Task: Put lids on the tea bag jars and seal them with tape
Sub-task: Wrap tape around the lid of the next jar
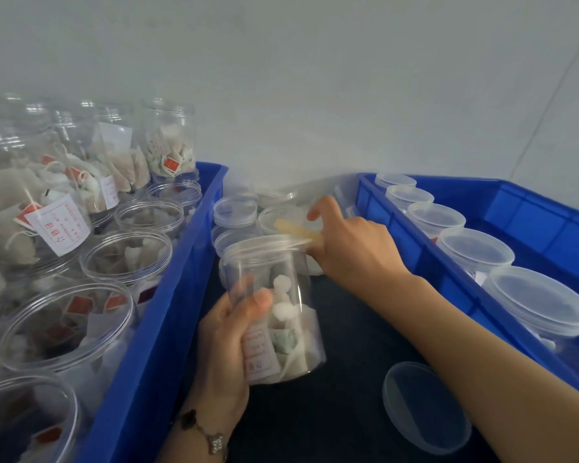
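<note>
Left crate (pixel 168 295): open jars of tea bags (pixel 127 259), unlidded, packed close. Thin clear plastic, likely light and easily dented; take each by the wall, not the rim.

Held jar (pixel 274 312): your left hand (pixel 224 342) wraps its lower wall, thumb across the front, over the dark surface between the crates. Smooth sides, probably slippery; grip low and firm.

Tape strip (pixel 295 230): yellowish, pinched by your right hand (pixel 351 242) at the jar's lidded rim. Soft, sticky; hold it by one end.

Loose lid (pixel 425 406): lies flat near your right forearm.

Right crate (pixel 528 208): lidded jars (pixel 475 250) in a row.
</note>
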A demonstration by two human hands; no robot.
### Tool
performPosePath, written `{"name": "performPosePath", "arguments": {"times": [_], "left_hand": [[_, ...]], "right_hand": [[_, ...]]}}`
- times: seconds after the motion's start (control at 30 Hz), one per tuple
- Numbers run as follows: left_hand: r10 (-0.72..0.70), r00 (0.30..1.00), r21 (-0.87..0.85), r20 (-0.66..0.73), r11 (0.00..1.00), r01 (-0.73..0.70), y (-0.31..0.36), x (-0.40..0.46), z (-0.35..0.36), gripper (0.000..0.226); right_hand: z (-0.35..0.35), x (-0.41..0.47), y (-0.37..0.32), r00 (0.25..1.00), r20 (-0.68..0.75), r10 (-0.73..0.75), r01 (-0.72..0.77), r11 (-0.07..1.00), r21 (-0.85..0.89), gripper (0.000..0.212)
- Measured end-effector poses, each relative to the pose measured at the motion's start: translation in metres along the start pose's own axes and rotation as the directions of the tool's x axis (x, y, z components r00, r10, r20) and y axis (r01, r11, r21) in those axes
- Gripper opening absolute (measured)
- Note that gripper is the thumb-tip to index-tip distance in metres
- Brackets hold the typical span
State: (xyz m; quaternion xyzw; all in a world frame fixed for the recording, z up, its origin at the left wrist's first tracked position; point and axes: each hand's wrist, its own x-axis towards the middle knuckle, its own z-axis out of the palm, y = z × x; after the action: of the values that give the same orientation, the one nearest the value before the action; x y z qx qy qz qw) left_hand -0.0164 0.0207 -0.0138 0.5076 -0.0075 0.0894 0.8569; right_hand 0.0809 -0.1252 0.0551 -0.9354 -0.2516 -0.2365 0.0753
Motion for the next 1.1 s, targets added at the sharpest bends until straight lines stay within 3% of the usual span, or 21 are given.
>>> {"name": "performPosePath", "arguments": {"times": [0.1, 0.23, 0.47, 0.87, 1.0, 1.1], "left_hand": [[-0.108, 0.994, -0.226, 0.002, 0.968, 0.106, 0.001, 0.0, -0.002, 0.074], [-0.205, 0.978, -0.329, 0.047, 0.921, 0.209, -0.002, 0.0, 0.0, 0.076], [-0.168, 0.985, -0.309, 0.026, 0.936, 0.168, -0.001, 0.003, 0.001, 0.11], [-0.161, 0.984, -0.299, 0.081, 0.937, 0.178, -0.001, 0.004, -0.003, 0.102], [-0.127, 0.991, -0.118, -0.03, 0.985, 0.123, -0.004, 0.007, -0.007, 0.048], [-0.079, 0.986, 0.037, -0.144, 0.996, 0.085, -0.01, 0.012, -0.009, 0.052]], "right_hand": [[-0.007, -0.007, 0.011, 0.999, -0.021, 0.046, -0.046, 0.999, 0.016, 0.022], [-0.014, 0.0, 0.02, 0.999, -0.047, -0.001, -0.005, 0.992, -0.127, 0.02], [-0.018, -0.001, 0.025, 0.998, 0.04, -0.038, 0.05, 0.934, -0.353, 0.021], [-0.012, 0.002, 0.018, 0.991, 0.122, -0.064, 0.102, 0.933, -0.346, 0.024], [-0.024, -0.003, 0.025, 0.999, 0.03, -0.032, 0.042, 0.887, -0.46, 0.029], [-0.043, -0.007, 0.025, 0.998, -0.041, -0.044, 0.016, 0.851, -0.525, 0.037]]}}
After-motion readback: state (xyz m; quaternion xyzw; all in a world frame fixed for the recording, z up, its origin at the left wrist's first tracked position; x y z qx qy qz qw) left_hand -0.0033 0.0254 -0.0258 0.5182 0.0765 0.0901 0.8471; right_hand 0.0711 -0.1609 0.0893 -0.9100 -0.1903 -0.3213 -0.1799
